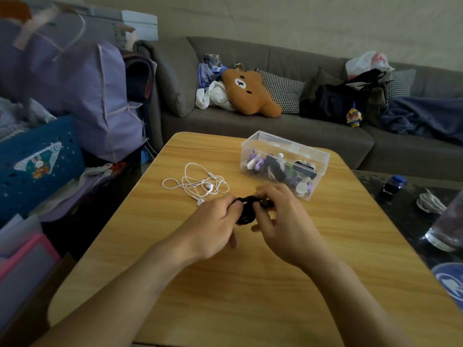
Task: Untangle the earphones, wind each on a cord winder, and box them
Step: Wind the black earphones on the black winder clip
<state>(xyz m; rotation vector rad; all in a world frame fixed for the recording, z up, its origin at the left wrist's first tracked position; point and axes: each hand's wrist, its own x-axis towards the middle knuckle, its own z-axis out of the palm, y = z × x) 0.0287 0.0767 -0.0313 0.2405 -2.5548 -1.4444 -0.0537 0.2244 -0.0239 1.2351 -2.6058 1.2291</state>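
Both hands meet over the middle of the wooden table (250, 284). My left hand (213, 224) and my right hand (283, 221) together grip a bundle of black earphones (246, 211), fingers curled round the dark cord; whether a winder sits inside it is hidden. A loose, tangled pair of white earphones (200, 184) lies on the table just beyond my left hand. A clear plastic box (323, 159), open on top, stands at the far right of the table and holds several wound earphones in white, black and purple.
A grey sofa (250, 121) with a brown bear cushion (250, 93), bags and a blanket runs behind the table. Purple storage bags (87, 91) and a blue box (37, 166) crowd the left. On the right, a dark side table carries a glass jar (448, 226), a white cable and a small bottle.
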